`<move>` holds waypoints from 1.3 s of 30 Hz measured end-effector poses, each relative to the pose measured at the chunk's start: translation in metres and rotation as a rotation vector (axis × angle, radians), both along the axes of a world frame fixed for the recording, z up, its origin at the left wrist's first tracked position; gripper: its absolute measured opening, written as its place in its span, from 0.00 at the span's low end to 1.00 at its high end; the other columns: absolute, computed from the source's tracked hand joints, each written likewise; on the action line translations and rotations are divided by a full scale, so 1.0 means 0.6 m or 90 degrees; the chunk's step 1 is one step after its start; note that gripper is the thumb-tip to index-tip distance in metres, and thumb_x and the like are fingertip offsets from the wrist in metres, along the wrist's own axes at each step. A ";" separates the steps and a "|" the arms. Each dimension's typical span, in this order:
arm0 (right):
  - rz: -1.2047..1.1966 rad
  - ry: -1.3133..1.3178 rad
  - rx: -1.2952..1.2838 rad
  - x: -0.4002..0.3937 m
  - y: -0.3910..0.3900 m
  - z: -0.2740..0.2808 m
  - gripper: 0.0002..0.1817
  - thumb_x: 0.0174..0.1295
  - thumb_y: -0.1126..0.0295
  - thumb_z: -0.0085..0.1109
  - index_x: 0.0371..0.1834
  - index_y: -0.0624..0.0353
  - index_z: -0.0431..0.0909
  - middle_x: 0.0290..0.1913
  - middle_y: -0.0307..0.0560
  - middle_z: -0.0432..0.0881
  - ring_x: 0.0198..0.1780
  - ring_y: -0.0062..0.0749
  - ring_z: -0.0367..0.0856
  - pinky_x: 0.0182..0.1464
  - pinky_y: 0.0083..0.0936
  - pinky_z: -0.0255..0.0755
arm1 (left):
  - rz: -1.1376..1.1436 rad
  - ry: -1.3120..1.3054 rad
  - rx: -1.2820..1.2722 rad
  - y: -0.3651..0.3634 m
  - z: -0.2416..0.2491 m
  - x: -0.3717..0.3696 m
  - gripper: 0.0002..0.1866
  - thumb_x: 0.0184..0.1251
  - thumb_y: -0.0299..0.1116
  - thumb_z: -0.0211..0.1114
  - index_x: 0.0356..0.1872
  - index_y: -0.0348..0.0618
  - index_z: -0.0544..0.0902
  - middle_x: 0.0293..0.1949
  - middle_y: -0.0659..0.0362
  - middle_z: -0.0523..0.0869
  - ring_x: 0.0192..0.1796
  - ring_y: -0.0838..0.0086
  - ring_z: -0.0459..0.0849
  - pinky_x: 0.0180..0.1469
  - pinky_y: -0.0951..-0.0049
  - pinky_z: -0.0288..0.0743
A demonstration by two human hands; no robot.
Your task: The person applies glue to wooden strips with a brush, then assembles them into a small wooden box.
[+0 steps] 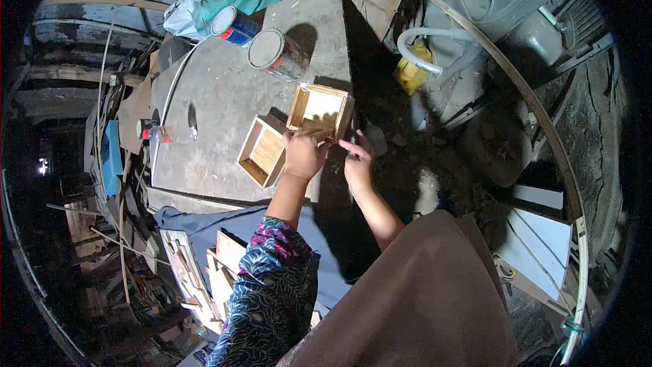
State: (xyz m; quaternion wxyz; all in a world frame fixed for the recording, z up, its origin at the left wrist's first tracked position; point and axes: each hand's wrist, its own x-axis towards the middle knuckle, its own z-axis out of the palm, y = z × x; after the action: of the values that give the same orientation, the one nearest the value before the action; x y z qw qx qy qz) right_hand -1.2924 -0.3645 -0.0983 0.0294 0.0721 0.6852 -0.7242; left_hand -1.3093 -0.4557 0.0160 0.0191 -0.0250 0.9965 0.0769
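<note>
Two small open-topped wooden boxes are on the grey table. My left hand (303, 154) is closed over the near wall of the upper wooden box (322, 103), its fingers reaching across the rim. Close by, at that box's near right corner, is my right hand (358, 162), its fingers apart and one pointing toward the corner. The second wooden box (263, 151) rests tilted in view just left of my left hand, with bare wood inside. My left fingertips are partly hidden by the box wall.
On the table (204, 95) stand a paint can (277, 56) and a blue-red can (235, 26), with a clear bottle (170, 134) lying at left. Wood pieces (224, 265) lie on cloth near my left arm. A yellow container (413, 71) stands right of the table.
</note>
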 end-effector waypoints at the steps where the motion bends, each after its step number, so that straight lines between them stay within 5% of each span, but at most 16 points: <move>1: 0.000 0.001 0.001 -0.004 0.001 -0.007 0.21 0.40 0.88 0.39 0.33 0.57 0.79 0.55 0.52 0.65 0.57 0.41 0.61 0.56 0.30 0.57 | 0.000 0.001 0.001 0.001 0.000 0.000 0.12 0.45 0.36 0.62 0.35 0.57 0.81 0.38 0.66 0.80 0.46 0.74 0.74 0.48 0.61 0.56; 3: 0.043 -0.197 -0.241 -0.016 0.003 -0.017 0.23 0.32 0.88 0.44 0.30 0.52 0.81 0.55 0.53 0.65 0.58 0.43 0.59 0.60 0.32 0.49 | 0.000 0.005 0.002 0.002 0.003 0.000 0.12 0.45 0.35 0.62 0.35 0.56 0.81 0.38 0.66 0.80 0.46 0.74 0.74 0.48 0.62 0.56; 9: -0.003 0.069 0.147 -0.005 0.004 0.021 0.23 0.40 0.90 0.39 0.31 0.54 0.80 0.54 0.53 0.67 0.57 0.40 0.61 0.57 0.28 0.55 | 0.006 -0.012 -0.013 0.003 0.005 -0.002 0.12 0.45 0.35 0.62 0.35 0.56 0.81 0.38 0.65 0.80 0.46 0.75 0.74 0.47 0.62 0.56; 15: -0.010 -0.113 -0.111 -0.052 0.023 0.049 0.21 0.42 0.89 0.37 0.33 0.57 0.78 0.41 0.49 0.77 0.59 0.37 0.59 0.60 0.26 0.50 | 0.008 0.001 0.005 0.004 0.007 0.001 0.12 0.44 0.34 0.62 0.34 0.55 0.81 0.39 0.66 0.80 0.46 0.74 0.74 0.48 0.62 0.56; 18: -0.055 -0.138 0.001 -0.098 0.024 0.065 0.25 0.42 0.89 0.39 0.42 0.56 0.75 0.56 0.52 0.64 0.60 0.37 0.58 0.61 0.22 0.49 | 0.008 -0.003 -0.007 0.005 0.007 0.000 0.11 0.44 0.34 0.62 0.34 0.55 0.81 0.39 0.66 0.80 0.45 0.75 0.74 0.48 0.62 0.56; 20: -0.008 -0.186 -0.111 -0.121 0.024 0.063 0.26 0.41 0.87 0.41 0.44 0.53 0.76 0.61 0.54 0.55 0.62 0.41 0.53 0.62 0.27 0.45 | 0.001 -0.001 -0.004 0.005 0.009 0.000 0.12 0.44 0.35 0.63 0.35 0.55 0.81 0.38 0.64 0.80 0.45 0.72 0.75 0.48 0.63 0.57; 22: 0.002 -0.151 0.085 -0.137 0.007 0.047 0.24 0.40 0.82 0.39 0.41 0.52 0.77 0.61 0.56 0.56 0.63 0.42 0.52 0.63 0.29 0.43 | -0.005 0.002 0.000 0.006 0.010 0.000 0.13 0.45 0.36 0.63 0.36 0.55 0.81 0.38 0.62 0.80 0.44 0.70 0.76 0.49 0.63 0.57; 30: -0.029 -0.045 0.072 -0.132 -0.003 0.027 0.24 0.42 0.82 0.43 0.42 0.48 0.77 0.59 0.56 0.59 0.61 0.48 0.52 0.63 0.35 0.41 | -0.008 -0.015 -0.010 0.007 0.012 -0.003 0.13 0.45 0.36 0.63 0.36 0.56 0.81 0.37 0.61 0.80 0.43 0.70 0.76 0.48 0.62 0.58; 33: -0.027 -0.042 0.054 -0.134 0.008 0.048 0.26 0.41 0.84 0.38 0.41 0.49 0.78 0.60 0.51 0.58 0.61 0.43 0.53 0.63 0.29 0.43 | 0.008 -0.013 -0.022 0.008 0.011 -0.001 0.11 0.44 0.34 0.62 0.33 0.57 0.81 0.37 0.67 0.81 0.44 0.76 0.75 0.48 0.62 0.56; 39: -0.066 0.177 0.318 -0.129 0.018 0.070 0.23 0.38 0.84 0.44 0.35 0.48 0.80 0.56 0.52 0.65 0.54 0.48 0.61 0.57 0.34 0.54 | 0.014 -0.027 -0.010 0.007 0.010 -0.002 0.11 0.44 0.35 0.62 0.33 0.58 0.81 0.38 0.68 0.80 0.45 0.77 0.74 0.48 0.61 0.56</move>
State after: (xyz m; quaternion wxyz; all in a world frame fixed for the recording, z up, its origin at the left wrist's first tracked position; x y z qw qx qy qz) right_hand -1.3700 -0.3535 -0.0565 -0.1203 0.0124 0.8352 -0.5365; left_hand -1.3106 -0.4514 0.0222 0.0395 -0.0374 0.9961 0.0690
